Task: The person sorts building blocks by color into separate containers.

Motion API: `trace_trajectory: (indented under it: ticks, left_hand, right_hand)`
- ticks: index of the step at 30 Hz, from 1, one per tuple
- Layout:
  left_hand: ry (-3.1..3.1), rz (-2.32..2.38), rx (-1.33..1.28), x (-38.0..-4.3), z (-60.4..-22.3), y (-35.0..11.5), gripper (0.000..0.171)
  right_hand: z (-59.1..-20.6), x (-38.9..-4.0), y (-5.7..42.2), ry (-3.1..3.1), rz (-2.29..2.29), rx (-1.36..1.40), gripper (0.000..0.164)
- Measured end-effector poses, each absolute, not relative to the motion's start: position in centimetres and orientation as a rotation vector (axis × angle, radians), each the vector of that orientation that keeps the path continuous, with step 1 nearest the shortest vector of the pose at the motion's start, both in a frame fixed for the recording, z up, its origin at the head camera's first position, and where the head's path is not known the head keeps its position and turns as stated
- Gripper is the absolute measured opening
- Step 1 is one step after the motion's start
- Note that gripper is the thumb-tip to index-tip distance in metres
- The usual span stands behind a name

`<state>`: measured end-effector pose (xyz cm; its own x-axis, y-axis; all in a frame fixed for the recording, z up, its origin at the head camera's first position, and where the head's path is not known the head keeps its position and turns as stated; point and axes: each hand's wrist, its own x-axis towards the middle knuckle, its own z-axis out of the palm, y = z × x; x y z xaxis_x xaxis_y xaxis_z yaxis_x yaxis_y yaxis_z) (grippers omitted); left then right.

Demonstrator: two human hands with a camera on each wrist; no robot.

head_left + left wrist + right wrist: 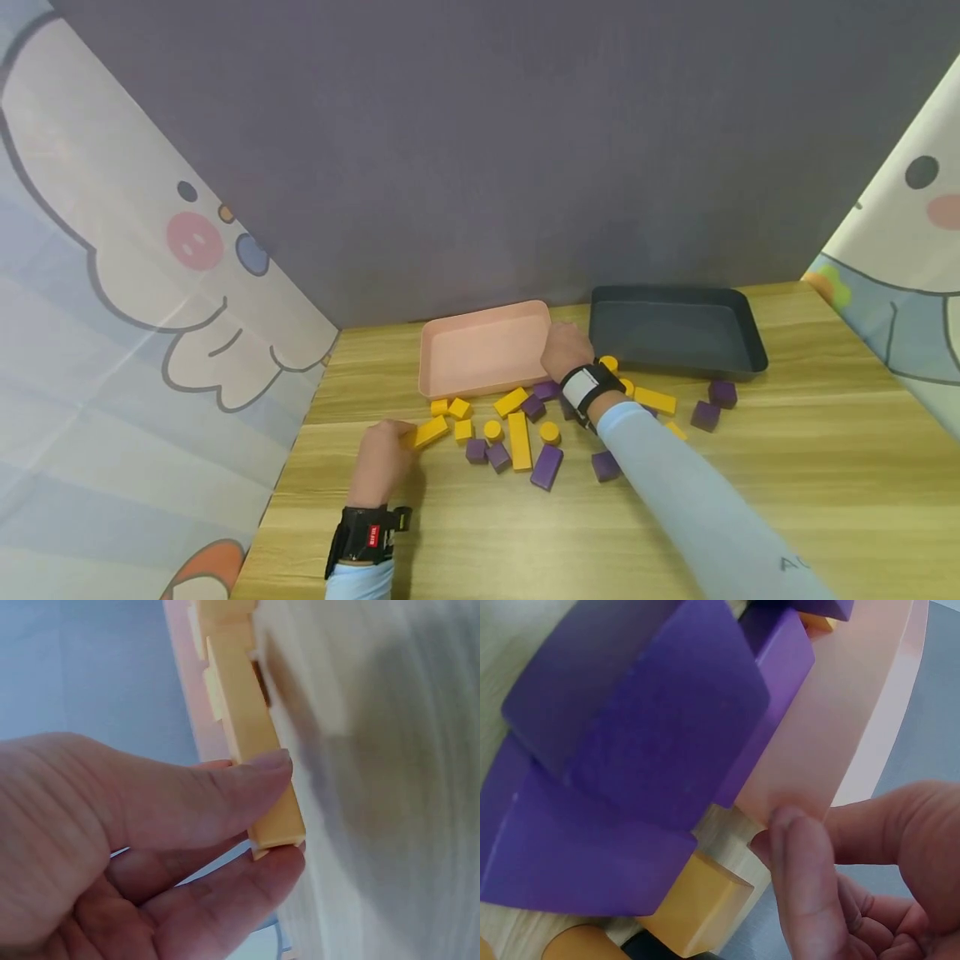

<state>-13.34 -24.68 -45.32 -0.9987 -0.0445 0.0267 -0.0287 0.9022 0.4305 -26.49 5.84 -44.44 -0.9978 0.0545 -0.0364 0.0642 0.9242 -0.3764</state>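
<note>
My left hand [382, 467] pinches one end of a long yellow block [251, 720] between thumb and fingers, left of the other blocks. My right hand [567, 350] is at the right end of the pink tray [483, 392], in the gap beside the dark grey tray [678, 367]. In the right wrist view its thumb and index finger [802, 877] come together at the pink tray's near corner, pinching it. Large purple blocks [667, 712] and a yellow block [697, 904] show beside these fingers.
Several yellow and purple blocks lie scattered in front of the trays, among them a long yellow block [519, 442], a purple block [547, 467] and a yellow cylinder [550, 432]. Two purple cubes are near the dark tray's right front. A grey wall [487, 167] rises behind the trays.
</note>
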Motion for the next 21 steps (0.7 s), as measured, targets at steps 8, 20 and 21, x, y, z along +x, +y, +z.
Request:
trace_trajectory:
  ticks: [8, 20, 21]
  left_hand:
    - [-2.98, -0.734, 0.039, -12.6, -43.5, -24.7, 0.037]
    - [-2.848, -0.819, -0.058, -16.3, -41.2, -21.9, 0.038]
    - [-2.835, -0.845, -0.061, -16.8, -41.0, -21.5, 0.039]
  right_hand:
    - [-44.6, -26.6, 5.2, 3.082, -0.649, 0.054, 0.025]
    - [-44.5, -27.1, 6.1, 3.108, -0.681, 0.056, 0.027]
    - [-44.5, -27.1, 6.2, 3.107, -0.682, 0.057, 0.028]
